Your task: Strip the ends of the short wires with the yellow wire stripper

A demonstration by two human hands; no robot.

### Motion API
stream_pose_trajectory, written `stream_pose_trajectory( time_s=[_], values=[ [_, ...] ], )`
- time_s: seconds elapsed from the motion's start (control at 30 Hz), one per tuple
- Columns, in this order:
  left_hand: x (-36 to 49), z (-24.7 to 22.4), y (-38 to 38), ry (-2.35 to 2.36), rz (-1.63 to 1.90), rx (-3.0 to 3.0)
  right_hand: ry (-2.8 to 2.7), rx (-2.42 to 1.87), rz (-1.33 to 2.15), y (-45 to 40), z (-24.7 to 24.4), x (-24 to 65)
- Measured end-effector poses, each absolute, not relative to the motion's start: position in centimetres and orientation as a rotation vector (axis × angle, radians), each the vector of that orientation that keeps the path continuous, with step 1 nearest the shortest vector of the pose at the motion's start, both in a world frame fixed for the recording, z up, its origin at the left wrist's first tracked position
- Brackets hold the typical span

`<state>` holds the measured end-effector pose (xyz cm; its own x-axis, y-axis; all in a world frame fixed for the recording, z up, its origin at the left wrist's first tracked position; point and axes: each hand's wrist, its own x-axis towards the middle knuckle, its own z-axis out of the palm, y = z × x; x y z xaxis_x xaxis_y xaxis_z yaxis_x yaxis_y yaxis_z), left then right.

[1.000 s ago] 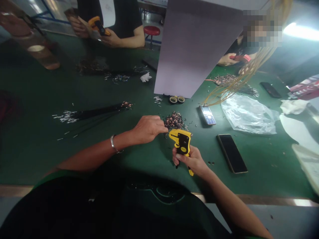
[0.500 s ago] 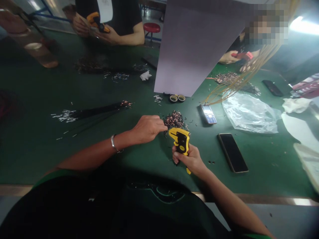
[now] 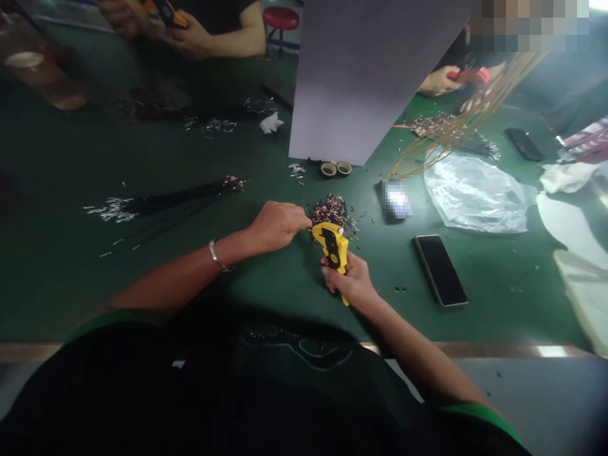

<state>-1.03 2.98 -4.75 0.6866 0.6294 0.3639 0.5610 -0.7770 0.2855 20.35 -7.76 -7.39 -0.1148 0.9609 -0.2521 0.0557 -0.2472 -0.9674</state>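
My left hand, with a metal bangle at the wrist, has its fingers drawn together right beside the jaw of a yellow and black wire stripper. Anything thin between those fingers is too small to tell. My right hand grips the stripper's handle, its head pointing up. Just beyond the jaw lies a heap of cut copper-ended wire bits on the green mat, almost touching the tool.
To the left lies a bundle of black wires. A smartphone, a blurred phone and a plastic bag lie right. A grey board stands ahead. Co-workers' hands hold tools beyond.
The whole view has shifted upward in the picture, with things moving slightly left. The stripper now stands a little more upright in my right hand, and my left hand stays beside its jaw.
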Motion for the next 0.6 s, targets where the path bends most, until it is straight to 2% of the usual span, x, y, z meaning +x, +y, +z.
stream_pose_trajectory(
  time_s=[0.27,0.6],
  values=[
    [-1.4,-4.8,3.2,0.971,0.713,2.695,-1.058,-1.143,1.629,-7.3,-7.2,21.5],
    [-1.1,-3.1,1.7,1.076,1.002,2.370,-1.131,-1.121,1.465,-7.0,-5.9,22.8]
  ],
)
